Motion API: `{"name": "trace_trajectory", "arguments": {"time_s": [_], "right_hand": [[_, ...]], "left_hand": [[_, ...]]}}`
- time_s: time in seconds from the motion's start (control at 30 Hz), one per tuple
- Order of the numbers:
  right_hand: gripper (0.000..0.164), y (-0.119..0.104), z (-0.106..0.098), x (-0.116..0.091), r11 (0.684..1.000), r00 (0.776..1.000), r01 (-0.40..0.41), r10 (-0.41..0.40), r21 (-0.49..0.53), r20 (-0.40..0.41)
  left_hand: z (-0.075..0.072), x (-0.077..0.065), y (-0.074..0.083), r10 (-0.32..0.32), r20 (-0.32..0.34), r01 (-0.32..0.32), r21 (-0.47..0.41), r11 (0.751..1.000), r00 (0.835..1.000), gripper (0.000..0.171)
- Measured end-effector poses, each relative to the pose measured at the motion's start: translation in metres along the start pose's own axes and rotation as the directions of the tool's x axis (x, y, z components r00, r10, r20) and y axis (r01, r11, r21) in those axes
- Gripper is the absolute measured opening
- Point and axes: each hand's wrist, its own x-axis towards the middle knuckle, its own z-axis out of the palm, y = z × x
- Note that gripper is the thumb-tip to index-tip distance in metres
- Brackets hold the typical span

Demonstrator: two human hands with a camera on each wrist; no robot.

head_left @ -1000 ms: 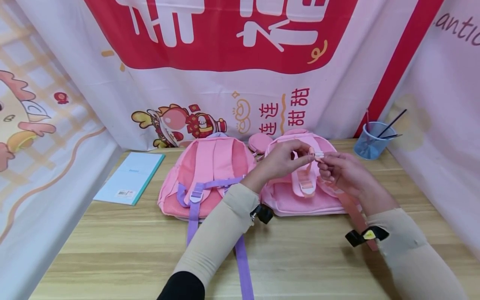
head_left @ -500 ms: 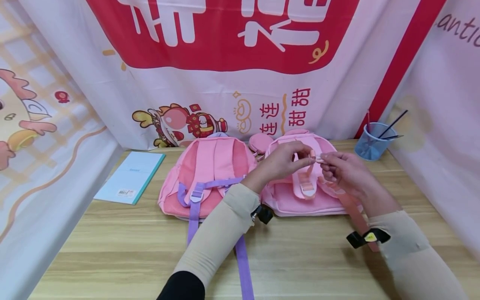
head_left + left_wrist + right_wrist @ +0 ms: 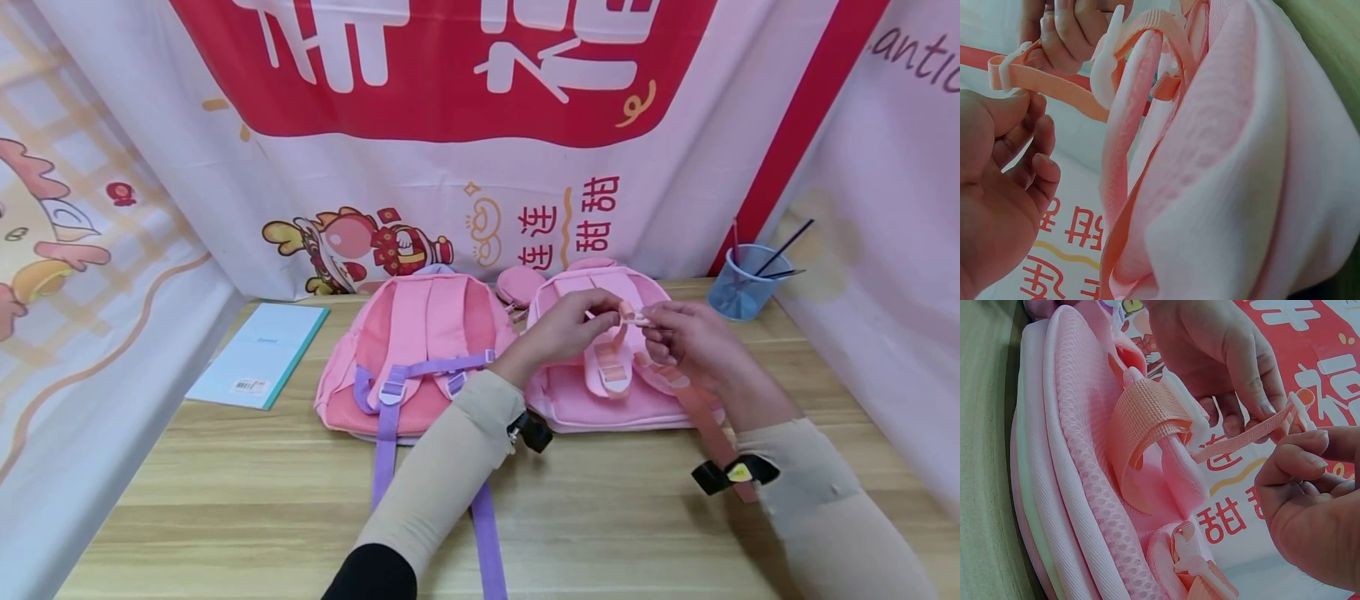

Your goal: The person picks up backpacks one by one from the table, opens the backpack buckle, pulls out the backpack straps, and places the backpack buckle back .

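Observation:
On the right lies a pink backpack (image 3: 570,412), its straps facing up. An orange webbing strap (image 3: 1063,90) rises from it, looped through a small white buckle (image 3: 1300,409). My left hand (image 3: 570,329) pinches this strap between thumb and fingertips just beside the buckle. From the other side my right hand (image 3: 693,346) pinches at the buckle, fingers curled; part of the buckle is hidden behind them in the right wrist view. Below the hands, a padded shoulder strap (image 3: 1182,475) carries a white adjuster (image 3: 615,382). A wide orange strap (image 3: 708,421) hangs under the right wrist.
Left of it lies another pink backpack (image 3: 412,333) with purple straps (image 3: 386,458); my left forearm crosses over its edge. A round pink pouch (image 3: 517,286) sits between the bags. A light blue notebook (image 3: 262,354) lies far left. A blue pen cup (image 3: 738,292) stands back right.
The white buckle has turned between my fingertips, from wide to thin to partly wide again. My left forearm has shifted slightly right, uncovering more of the purple strap. The right arm stays nearly in place.

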Motion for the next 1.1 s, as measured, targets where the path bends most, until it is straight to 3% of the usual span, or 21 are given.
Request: {"name": "trace_trajectory", "arguments": {"time_s": [0.33,0.67,1.1], "right_hand": [[0.027,-0.001,0.003,-0.001,1.0,1.0,-0.009,0.009,-0.009,-0.014],[0.026,-0.009,0.001,-0.01,0.998,0.998,0.061,-0.061,0.017,0.008],[0.026,-0.011,0.001,-0.014,0.998,0.998,0.031,-0.034,0.049,0.06]], "left_hand": [[0.009,0.003,0.0,-0.045,-0.041,0.043,-0.04,0.998,0.998,0.018],[0.018,0.007,-0.003,-0.06,-0.049,0.063,0.059,0.996,0.997,0.014],[0.021,0.008,-0.003,-0.053,-0.057,0.061,0.164,0.985,0.997,0.012]]}}
